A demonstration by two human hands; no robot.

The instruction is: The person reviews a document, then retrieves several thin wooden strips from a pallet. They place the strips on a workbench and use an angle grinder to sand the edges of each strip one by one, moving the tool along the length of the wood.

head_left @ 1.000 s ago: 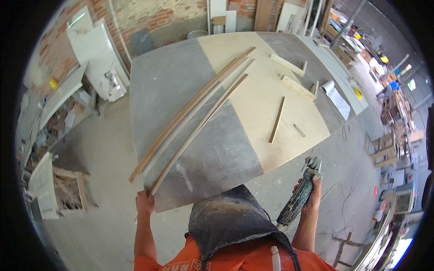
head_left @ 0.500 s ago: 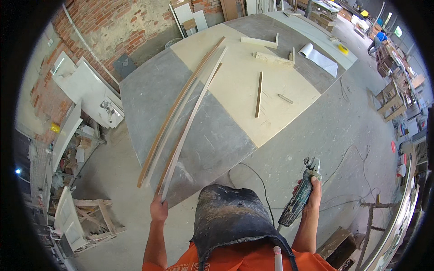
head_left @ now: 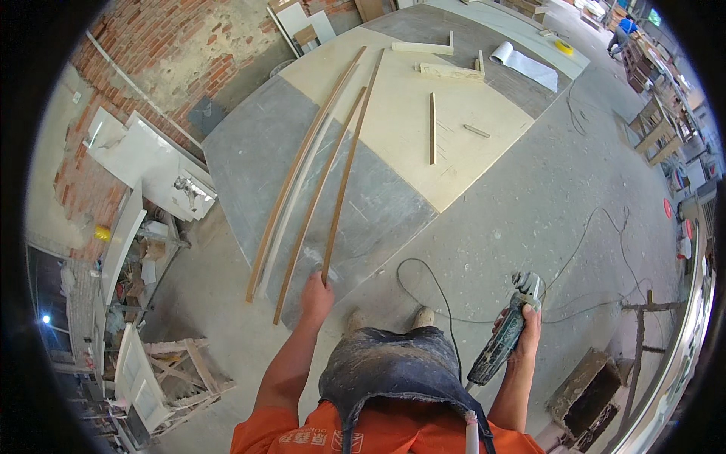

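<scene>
Concrete workshop floor carried a grey panel [head_left: 265,151] with a pale plywood sheet [head_left: 401,113] at 12 o'clock. Left hand [head_left: 316,291] was closed on the near end of a long thin wood strip [head_left: 352,151] running toward 12 o'clock; two similar strips [head_left: 302,163] lay alongside at 11 o'clock. Right hand [head_left: 525,333] gripped an angle grinder [head_left: 503,340] at 4 o'clock. Sound practice: steady the strip, keeping the cord [head_left: 423,284] clear.
</scene>
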